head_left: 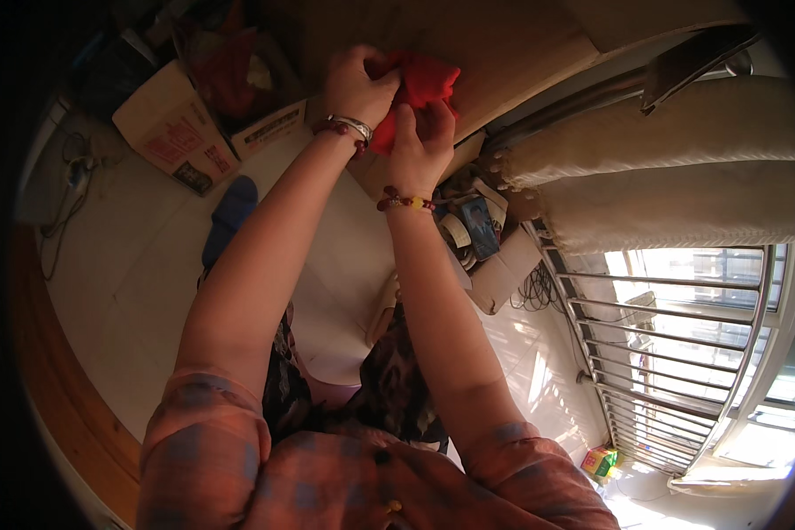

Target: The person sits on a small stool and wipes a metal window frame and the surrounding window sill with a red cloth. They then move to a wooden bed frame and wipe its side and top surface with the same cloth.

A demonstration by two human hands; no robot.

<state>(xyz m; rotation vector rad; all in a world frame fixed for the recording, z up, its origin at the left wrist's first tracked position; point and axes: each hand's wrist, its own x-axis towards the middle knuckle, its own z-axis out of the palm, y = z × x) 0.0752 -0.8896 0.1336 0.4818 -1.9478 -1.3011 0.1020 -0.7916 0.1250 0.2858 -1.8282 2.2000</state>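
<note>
A folded piece of red cloth [430, 73] is held up in front of me, over a brown cardboard surface [523, 73]. My left hand [361, 86] grips its left side, thumb against the fabric. From below, my right hand [426, 136] pinches the cloth between thumb and curled fingers. Part of the red fabric hangs between the two hands, and the fingertips are partly hidden by its folds. Bead bracelets circle both wrists, with a metal bangle on the left one.
An opened printed cardboard box [179, 132] holds bags at the far left, near a blue slipper [230, 215]. On the right are a box of odds and ends [467, 225], a coiled black cable [536, 289], a metal railing [662, 324] and a draped beige cover [662, 132].
</note>
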